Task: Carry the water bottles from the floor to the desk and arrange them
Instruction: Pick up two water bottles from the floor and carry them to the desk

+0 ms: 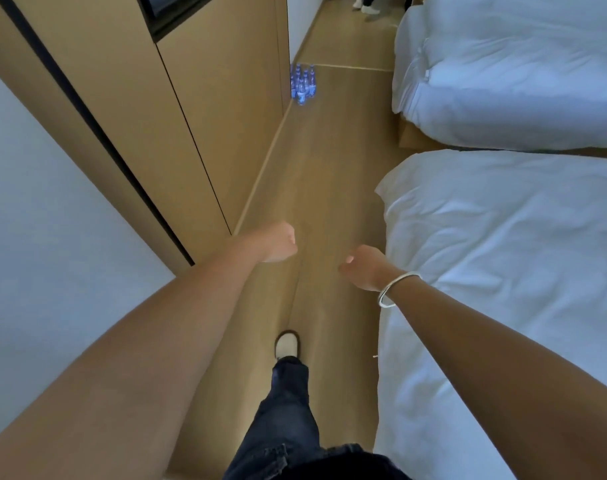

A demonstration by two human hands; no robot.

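Observation:
Several blue-labelled water bottles (302, 84) stand upright in a tight cluster on the wooden floor, far ahead at the corner of the wooden wall panel. My left hand (277, 242) reaches forward over the floor with its fingers curled under, holding nothing. My right hand (362, 266), a silver bangle on its wrist, is also stretched forward with curled fingers and holds nothing. Both hands are far short of the bottles. No desk is in view.
A wooden wall panel (198, 109) runs along the left of the aisle. Two beds with white duvets (502, 258) line the right. My leg in dark jeans and a white shoe (287, 345) steps along the floor. Another person's feet (366, 5) stand far down the corridor.

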